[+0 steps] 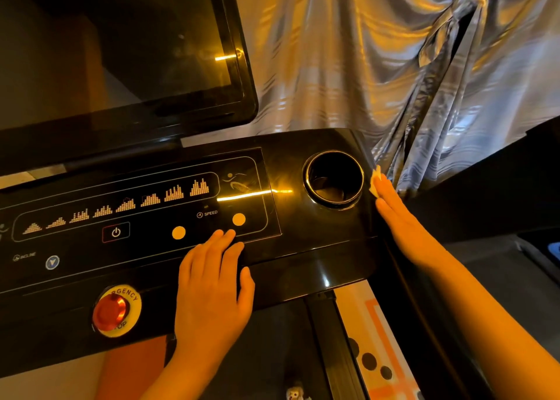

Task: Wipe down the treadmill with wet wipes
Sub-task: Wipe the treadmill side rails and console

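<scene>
Silvery curtain [394, 66] hangs behind the treadmill console [291, 163]. Beside the cup holder [333, 180], the right hand [400, 221], fingers straight, presses the wet wipe [375, 180] on its right edge; the left hand [212, 284] rests flat. Best to press evenly along that edge.

We read this as a home workout corner. Evidence: a treadmill console [303, 172] with program bars, SPEED and INCLINE keys, a red emergency stop [110, 311], a cup holder [333, 178] and a dark screen [136, 51] above. Just behind it hangs a shiny curtain [394, 66] in heavy folds. On the floor lies a patterned mat [378, 333] with orange lines and black dots. Lighting is dim, warm amber.
</scene>
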A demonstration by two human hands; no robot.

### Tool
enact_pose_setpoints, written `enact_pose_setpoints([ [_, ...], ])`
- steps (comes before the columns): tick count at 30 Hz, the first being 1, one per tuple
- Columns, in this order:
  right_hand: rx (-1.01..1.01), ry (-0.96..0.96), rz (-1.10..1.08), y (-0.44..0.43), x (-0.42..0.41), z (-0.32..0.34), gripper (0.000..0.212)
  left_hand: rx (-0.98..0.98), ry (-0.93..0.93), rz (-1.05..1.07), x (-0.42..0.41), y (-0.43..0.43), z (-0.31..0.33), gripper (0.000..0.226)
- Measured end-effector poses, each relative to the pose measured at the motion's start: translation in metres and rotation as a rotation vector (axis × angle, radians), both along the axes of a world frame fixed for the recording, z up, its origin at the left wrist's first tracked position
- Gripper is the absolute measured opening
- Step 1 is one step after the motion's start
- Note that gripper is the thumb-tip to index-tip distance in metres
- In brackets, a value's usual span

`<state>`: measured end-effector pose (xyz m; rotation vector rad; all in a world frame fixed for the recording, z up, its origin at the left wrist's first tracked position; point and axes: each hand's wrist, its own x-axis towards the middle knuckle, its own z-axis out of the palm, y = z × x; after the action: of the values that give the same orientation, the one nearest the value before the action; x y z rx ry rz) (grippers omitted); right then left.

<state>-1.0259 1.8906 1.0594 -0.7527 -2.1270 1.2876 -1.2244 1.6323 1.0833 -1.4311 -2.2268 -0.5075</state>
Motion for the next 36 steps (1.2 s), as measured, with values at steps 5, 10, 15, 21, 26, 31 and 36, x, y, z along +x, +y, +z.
enact_pose_setpoints([
  [5,-0.106,-0.033,-0.086,0.043,-0.028,0.009,0.058,0.000,-0.018,0.002,0.001,0.000,0.002,0.042],
  [10,-0.350,-0.043,-0.127,0.033,-0.016,0.006,0.055,0.001,-0.018,-0.003,0.001,0.000,0.002,0.042],
  [15,-0.125,-0.008,-0.061,0.029,-0.006,0.001,0.058,0.015,-0.015,-0.009,0.001,0.001,0.001,0.041],
  [21,0.288,-0.088,0.027,0.076,-0.061,0.019,0.052,0.022,-0.023,-0.013,0.001,0.001,0.001,0.040],
  [26,0.082,-0.021,-0.043,0.097,-0.079,0.031,0.061,0.031,-0.028,-0.019,0.000,0.002,0.000,0.039],
  [31,-0.140,-0.003,-0.099,0.094,-0.073,0.026,0.071,0.029,-0.030,-0.016,0.000,0.002,-0.001,0.039],
  [36,-0.462,-0.037,-0.104,0.099,-0.061,0.008,0.107,0.018,-0.030,-0.008,0.000,0.002,-0.001,0.040],
])
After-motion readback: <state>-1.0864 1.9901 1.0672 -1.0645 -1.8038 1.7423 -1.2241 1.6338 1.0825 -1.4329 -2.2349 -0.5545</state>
